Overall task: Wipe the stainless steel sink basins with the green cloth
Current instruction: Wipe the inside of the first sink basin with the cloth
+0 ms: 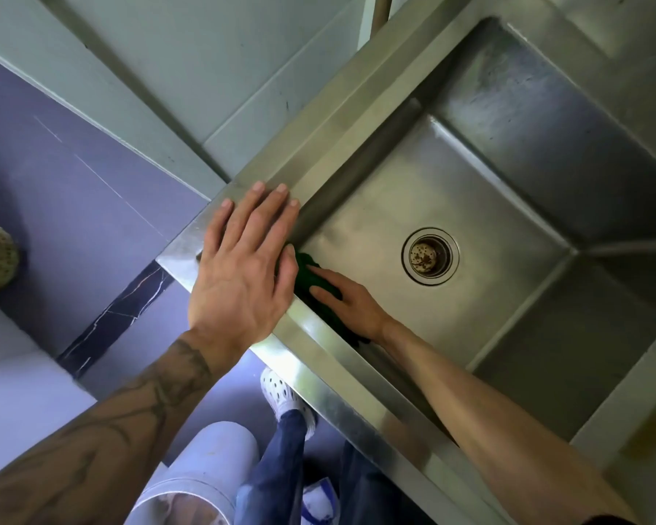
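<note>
Green cloth (308, 272) lies in a corner of the basin (394, 183) under our right hand (351, 303), which presses it flat. Our left hand (243, 267) rests spread on the rim (319, 377). We should press evenly and overlap strokes toward the drain (430, 255).

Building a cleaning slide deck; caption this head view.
Right hand presses green cloth into a corner of the steel basin, left hand flat on the sink rim.

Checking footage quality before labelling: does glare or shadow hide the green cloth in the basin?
Head view: soft glare on the far wall of the sink basin; the green cloth is dark, shadowed, partly covered by the right hand and left hand.
</note>
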A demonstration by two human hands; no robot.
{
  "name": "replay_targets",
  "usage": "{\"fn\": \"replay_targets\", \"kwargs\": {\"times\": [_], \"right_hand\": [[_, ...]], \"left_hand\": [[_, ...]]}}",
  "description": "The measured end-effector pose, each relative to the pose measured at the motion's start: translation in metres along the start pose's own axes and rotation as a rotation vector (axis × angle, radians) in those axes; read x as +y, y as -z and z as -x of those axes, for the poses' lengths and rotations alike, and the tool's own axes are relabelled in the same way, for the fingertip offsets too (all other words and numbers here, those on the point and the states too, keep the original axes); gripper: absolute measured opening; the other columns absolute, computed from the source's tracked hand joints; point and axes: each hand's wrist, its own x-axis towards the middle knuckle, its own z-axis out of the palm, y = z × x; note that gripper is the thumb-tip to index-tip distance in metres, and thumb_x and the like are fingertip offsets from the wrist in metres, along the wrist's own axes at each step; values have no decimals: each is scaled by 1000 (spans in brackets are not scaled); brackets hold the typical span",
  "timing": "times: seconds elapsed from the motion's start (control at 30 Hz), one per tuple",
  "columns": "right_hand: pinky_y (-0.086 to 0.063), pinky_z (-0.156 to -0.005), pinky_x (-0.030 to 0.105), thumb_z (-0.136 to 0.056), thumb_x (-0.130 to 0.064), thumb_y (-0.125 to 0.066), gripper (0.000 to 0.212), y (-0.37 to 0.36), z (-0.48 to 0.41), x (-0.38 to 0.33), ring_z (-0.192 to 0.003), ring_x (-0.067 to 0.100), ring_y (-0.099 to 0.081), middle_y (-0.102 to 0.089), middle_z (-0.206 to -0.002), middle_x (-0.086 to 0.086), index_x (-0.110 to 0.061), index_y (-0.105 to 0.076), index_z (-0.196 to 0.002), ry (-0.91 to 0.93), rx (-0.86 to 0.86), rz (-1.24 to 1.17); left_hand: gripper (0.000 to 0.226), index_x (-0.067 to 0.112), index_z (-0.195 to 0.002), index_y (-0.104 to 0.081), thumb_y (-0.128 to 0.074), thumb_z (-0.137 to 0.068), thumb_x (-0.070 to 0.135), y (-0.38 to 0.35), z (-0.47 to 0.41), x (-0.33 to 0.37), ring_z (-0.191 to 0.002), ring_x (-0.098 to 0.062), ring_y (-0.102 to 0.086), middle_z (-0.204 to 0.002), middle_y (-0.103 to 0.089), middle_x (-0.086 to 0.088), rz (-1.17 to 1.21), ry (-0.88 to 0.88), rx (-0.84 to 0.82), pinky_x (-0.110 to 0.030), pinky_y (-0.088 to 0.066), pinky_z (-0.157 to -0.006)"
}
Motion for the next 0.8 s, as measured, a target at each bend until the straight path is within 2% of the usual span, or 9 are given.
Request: {"fn": "replay_targets", "kwargs": {"times": [0.07,0.13,0.2,0.27,0.4,0.47,0.6,0.73,0.8], "right_hand": [[-43,-117,36,-105,-36,-61,41,-1,8,2,-130,11,-59,-65,-142,-4,-30,-60,-146,47,42,-23],[-47,-110,27,-103,-48,-61,37,0,24,2,-123,5,-63,-69,-130,-13,-45,-62,-139,101,81,-64],[-46,-105,19,-105,-51,-58,35,4,40,6,-124,8,-63,-67,-128,-15,-51,-60,-140,152,74,-96],[-46,-103,18,-106,-46,-57,37,5,43,14,-123,8,-63,-67,-129,-15,-46,-59,-143,165,68,-64],[-45,-112,41,-107,-30,-58,38,-1,24,29,-124,15,-61,-66,-135,-5,-27,-62,-144,75,68,58],[-46,-112,38,-106,-29,-60,36,0,26,28,-123,13,-62,-66,-132,-9,-26,-64,-142,70,78,28],[-45,-104,15,-107,-40,-57,34,9,63,15,-127,7,-61,-67,-130,-16,-43,-61,-141,141,36,-158],[-44,-108,18,-109,-42,-51,35,12,70,14,-132,10,-57,-62,-135,-16,-43,-55,-144,197,-6,-102],[-44,-111,28,-110,-33,-52,37,10,55,21,-129,10,-57,-62,-136,-10,-34,-56,-146,136,-15,-16]], "left_hand": [[53,13,-160,-44,-40,-108,25,1,0,1,-161,-25,-27,-169,-39,-4,-8,0,-4,-50,-18,-132],[53,13,-160,-45,-42,-108,24,2,-1,2,-161,-25,-28,-169,-39,-5,-9,5,-3,-51,-19,-132],[53,13,-160,-45,-43,-108,24,2,-1,3,-161,-25,-28,-169,-39,-4,-8,10,-2,-50,-19,-132],[53,14,-160,-45,-43,-108,25,2,-1,3,-161,-24,-27,-169,-39,-4,-7,11,-4,-49,-17,-133],[54,15,-161,-44,-44,-107,26,2,0,3,-162,-23,-25,-169,-39,-3,-17,10,-3,-48,-16,-133],[55,15,-161,-43,-44,-107,26,2,-1,3,-162,-23,-24,-170,-38,-2,-19,13,-13,-48,-15,-133],[56,15,-162,-42,-43,-107,28,4,-1,4,-163,-23,-22,-171,-36,-3,-16,18,-28,-49,-15,-133],[56,15,-161,-43,-43,-107,27,1,0,2,-162,-24,-24,-170,-38,-3,-19,9,-3,-50,-17,-133],[56,16,-162,-41,-43,-107,28,-1,0,1,-163,-22,-22,-171,-36,-2,-31,1,-9,-47,-13,-133]]}}
